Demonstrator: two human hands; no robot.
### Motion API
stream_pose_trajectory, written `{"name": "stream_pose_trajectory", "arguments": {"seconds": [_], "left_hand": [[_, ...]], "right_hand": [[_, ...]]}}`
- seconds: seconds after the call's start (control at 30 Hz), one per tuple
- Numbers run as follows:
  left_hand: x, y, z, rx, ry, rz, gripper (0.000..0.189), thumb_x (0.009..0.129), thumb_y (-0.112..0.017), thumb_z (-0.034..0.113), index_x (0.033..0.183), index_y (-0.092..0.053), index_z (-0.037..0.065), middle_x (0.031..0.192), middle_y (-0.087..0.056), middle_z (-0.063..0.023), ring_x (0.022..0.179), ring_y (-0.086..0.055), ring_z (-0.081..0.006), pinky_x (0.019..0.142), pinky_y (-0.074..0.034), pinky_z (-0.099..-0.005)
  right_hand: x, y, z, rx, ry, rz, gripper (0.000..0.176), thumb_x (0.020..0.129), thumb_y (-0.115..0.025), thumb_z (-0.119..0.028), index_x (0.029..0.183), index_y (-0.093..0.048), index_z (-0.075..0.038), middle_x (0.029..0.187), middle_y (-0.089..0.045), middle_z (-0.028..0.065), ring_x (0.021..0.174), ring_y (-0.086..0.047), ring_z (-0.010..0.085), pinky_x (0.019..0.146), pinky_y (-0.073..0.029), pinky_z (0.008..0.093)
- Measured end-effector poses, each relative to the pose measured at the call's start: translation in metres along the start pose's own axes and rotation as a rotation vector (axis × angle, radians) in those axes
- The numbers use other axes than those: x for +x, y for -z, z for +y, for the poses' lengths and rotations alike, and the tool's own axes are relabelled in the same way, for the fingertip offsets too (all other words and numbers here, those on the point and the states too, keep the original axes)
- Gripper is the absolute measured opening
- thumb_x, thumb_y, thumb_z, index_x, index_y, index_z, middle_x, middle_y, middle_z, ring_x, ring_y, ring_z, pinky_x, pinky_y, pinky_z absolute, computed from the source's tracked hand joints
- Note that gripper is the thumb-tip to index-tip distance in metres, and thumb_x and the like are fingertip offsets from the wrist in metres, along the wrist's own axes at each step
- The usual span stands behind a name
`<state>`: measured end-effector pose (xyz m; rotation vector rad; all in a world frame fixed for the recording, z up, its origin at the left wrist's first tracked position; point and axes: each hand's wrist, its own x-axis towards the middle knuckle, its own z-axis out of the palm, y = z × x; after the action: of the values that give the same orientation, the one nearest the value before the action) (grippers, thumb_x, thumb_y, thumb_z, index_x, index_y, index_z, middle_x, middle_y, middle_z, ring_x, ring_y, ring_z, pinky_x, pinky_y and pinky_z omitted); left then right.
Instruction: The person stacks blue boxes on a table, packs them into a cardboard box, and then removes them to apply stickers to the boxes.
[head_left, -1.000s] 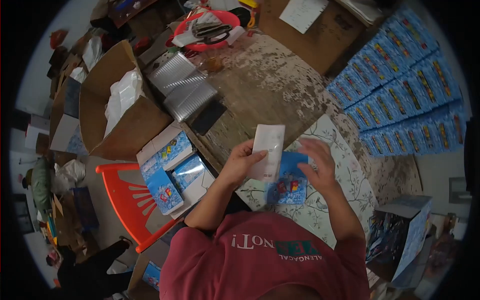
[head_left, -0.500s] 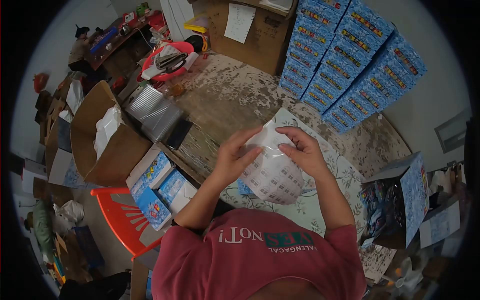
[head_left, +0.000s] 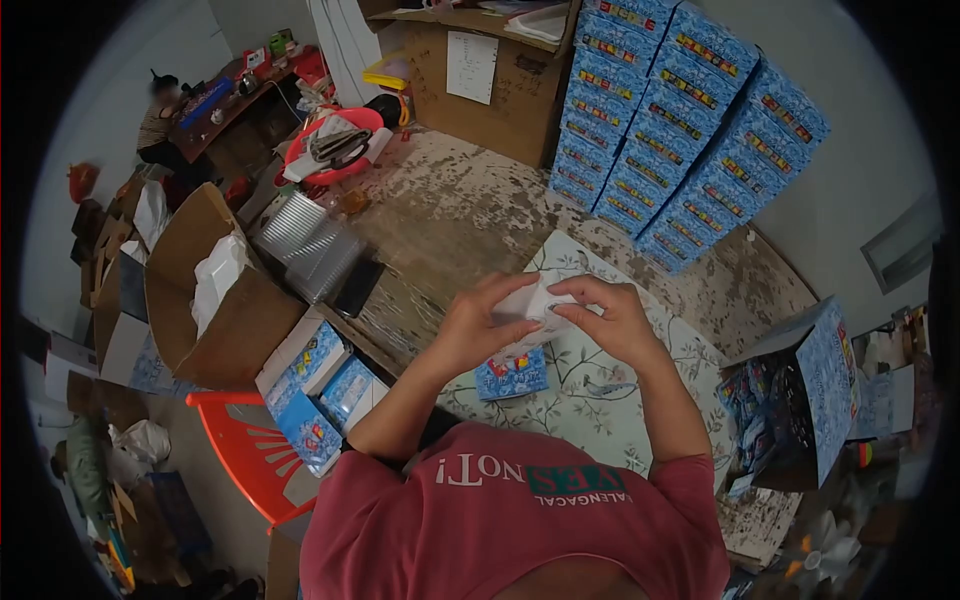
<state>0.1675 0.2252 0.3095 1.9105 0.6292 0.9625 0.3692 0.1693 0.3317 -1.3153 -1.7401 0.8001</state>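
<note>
My left hand (head_left: 472, 328) and my right hand (head_left: 612, 322) pinch a white sheet of stickers (head_left: 532, 300) between thumbs and fingers. The sheet is bent and seen at a steep angle, so most of its printed side is hidden. Below it, a blue printed box or packet (head_left: 513, 375) lies on a pale mat (head_left: 600, 420) patterned with leaves. Whether a single sticker is loose between my fingertips is too small to make out.
Tall stacks of blue boxes (head_left: 690, 110) stand at the back right. An open carton (head_left: 210, 310), clear plastic trays (head_left: 310, 245) and a dark phone (head_left: 359, 288) are on the left. Filled packets sit in an open box (head_left: 790, 400) at right. Another person (head_left: 160, 125) works far left.
The sheet has been tilted and bent upward, hiding its printed face and uncovering the blue item beneath. Both hands stay on it, slightly lower in view.
</note>
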Motion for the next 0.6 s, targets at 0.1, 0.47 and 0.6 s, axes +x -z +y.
{"name": "stream_pose_trajectory", "arguments": {"seconds": [0.1, 0.47, 0.6], "left_hand": [[-0.001, -0.003, -0.008, -0.016, 0.034, 0.021, 0.039, 0.073, -0.068, 0.005, 0.11, -0.059, 0.005, 0.092, -0.057, -0.0121, 0.083, -0.06, -0.025, 0.068, -0.049, -0.0317], [0.001, 0.008, -0.01, 0.298, -0.252, 0.045, 0.02, 0.074, -0.064, 0.001, 0.094, -0.063, 0.002, 0.08, -0.054, -0.0109, 0.072, -0.057, -0.0268, 0.06, -0.045, -0.034], [0.002, 0.01, -0.011, 0.317, -0.236, 0.033, 0.018, 0.074, -0.063, 0.002, 0.092, -0.063, 0.003, 0.079, -0.055, -0.0108, 0.072, -0.056, -0.0286, 0.063, -0.043, -0.0363]], "right_hand": [[0.001, -0.006, 0.001, -0.027, -0.005, 0.0, 0.022, 0.079, -0.065, -0.007, 0.1, -0.063, -0.004, 0.092, -0.065, 0.0068, 0.083, -0.063, 0.0147, 0.073, -0.048, 0.0263], [0.011, -0.018, -0.005, 0.0, -0.034, 0.053, 0.013, 0.08, -0.064, -0.009, 0.091, -0.06, -0.002, 0.085, -0.063, 0.0066, 0.078, -0.061, 0.0151, 0.07, -0.047, 0.0275], [0.016, -0.015, -0.012, -0.107, -0.032, 0.02, 0.01, 0.08, -0.062, -0.01, 0.087, -0.059, -0.003, 0.086, -0.058, 0.0067, 0.085, -0.057, 0.0185, 0.076, -0.044, 0.0311]]}}
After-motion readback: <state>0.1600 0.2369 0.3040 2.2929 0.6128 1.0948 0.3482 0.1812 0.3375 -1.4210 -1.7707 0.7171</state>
